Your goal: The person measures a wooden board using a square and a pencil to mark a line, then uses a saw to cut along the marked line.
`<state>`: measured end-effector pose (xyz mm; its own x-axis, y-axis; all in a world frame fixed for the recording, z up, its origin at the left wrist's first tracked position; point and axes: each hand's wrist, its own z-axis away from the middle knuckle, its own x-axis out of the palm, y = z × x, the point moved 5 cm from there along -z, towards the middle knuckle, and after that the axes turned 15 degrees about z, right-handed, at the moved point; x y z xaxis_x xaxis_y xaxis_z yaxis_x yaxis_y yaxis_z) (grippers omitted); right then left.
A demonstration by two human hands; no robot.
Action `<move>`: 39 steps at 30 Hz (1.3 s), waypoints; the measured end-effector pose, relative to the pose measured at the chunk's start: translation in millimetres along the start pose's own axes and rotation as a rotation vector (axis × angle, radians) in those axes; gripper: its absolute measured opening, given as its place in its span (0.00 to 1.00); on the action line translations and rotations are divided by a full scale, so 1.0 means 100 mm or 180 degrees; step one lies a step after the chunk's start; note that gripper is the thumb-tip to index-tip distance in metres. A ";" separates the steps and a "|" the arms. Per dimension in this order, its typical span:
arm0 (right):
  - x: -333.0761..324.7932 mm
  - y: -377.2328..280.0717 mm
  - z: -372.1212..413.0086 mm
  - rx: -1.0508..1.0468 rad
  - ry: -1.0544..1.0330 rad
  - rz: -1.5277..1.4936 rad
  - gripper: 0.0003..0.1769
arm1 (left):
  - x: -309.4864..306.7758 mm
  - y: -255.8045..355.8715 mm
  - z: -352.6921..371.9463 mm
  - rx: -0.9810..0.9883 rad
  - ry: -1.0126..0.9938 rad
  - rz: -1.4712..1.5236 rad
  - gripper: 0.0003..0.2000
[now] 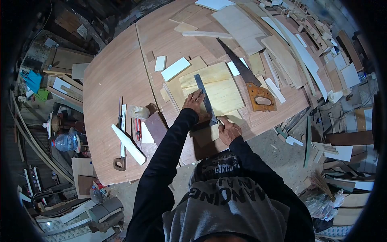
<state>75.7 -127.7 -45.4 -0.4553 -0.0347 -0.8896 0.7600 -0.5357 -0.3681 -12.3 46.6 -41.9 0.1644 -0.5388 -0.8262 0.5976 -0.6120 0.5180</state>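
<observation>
A pale plywood board (223, 90) lies on the table in front of me, overlapping other thin panels. Across its left part runs the dark metal blade of a try square (200, 84). My left hand (194, 103) is closed over the square, fingertips on the blade and thumb lower down, holding it against the board. Near the board's front edge, my right hand (229, 130) is closed in a pinch beside the blade's lower end. What sits between its fingertips is too small to make out. A handsaw (262, 98) with a wooden handle rests right of the board.
White-faced offcuts (175, 69) lie behind the board. Long strips and panels (238, 28) cover the table's far right. On the left are a clear jar (140, 112), a red-handled tool (138, 129), a white strip (128, 144) and another saw (119, 163). Scrap wood surrounds the table.
</observation>
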 end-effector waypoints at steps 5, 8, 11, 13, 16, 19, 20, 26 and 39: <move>0.05 -0.05 -0.14 -0.0072 0.0223 0.0029 0.20 | 0.07 -0.08 -0.03 0.0054 0.0076 -0.0026 0.38; 0.12 -0.12 -0.40 -0.0257 0.0688 0.0127 0.18 | 0.15 -0.18 -0.08 0.0163 0.0221 -0.0094 0.31; 0.06 -0.20 -0.58 -0.0255 0.0923 -0.0085 0.17 | 0.19 -0.24 -0.09 0.0178 0.0295 -0.0119 0.29; -0.03 -0.27 -0.70 -0.0246 0.0802 -0.0120 0.16 | 0.23 -0.29 -0.11 0.0183 0.0311 -0.0093 0.28; -0.07 -0.35 -0.86 0.0028 0.0471 -0.0036 0.16 | 0.23 -0.30 -0.13 0.0186 0.0355 -0.0167 0.27; -0.06 -0.38 -1.00 0.0056 0.0379 0.0057 0.16 | 0.16 -0.21 -0.11 0.0055 0.0281 -0.0010 0.27; -0.07 -0.40 -1.04 0.0051 0.0382 0.0058 0.16 | 0.15 -0.20 -0.11 0.0038 0.0247 0.0029 0.28; -0.02 -0.48 -1.32 0.0011 0.0529 0.0062 0.19 | 0.23 -0.27 -0.12 -0.0014 0.0252 0.0081 0.30; 0.06 -0.35 -1.09 -0.0355 0.0497 0.0738 0.14 | 0.13 -0.17 -0.07 0.0069 0.0365 0.0146 0.26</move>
<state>97.3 -16.9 -67.6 -0.1933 -0.0104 -0.9811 0.8856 -0.4323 -0.1699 -14.7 54.2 -63.7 0.2806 -0.4974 -0.8209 0.5706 -0.6012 0.5594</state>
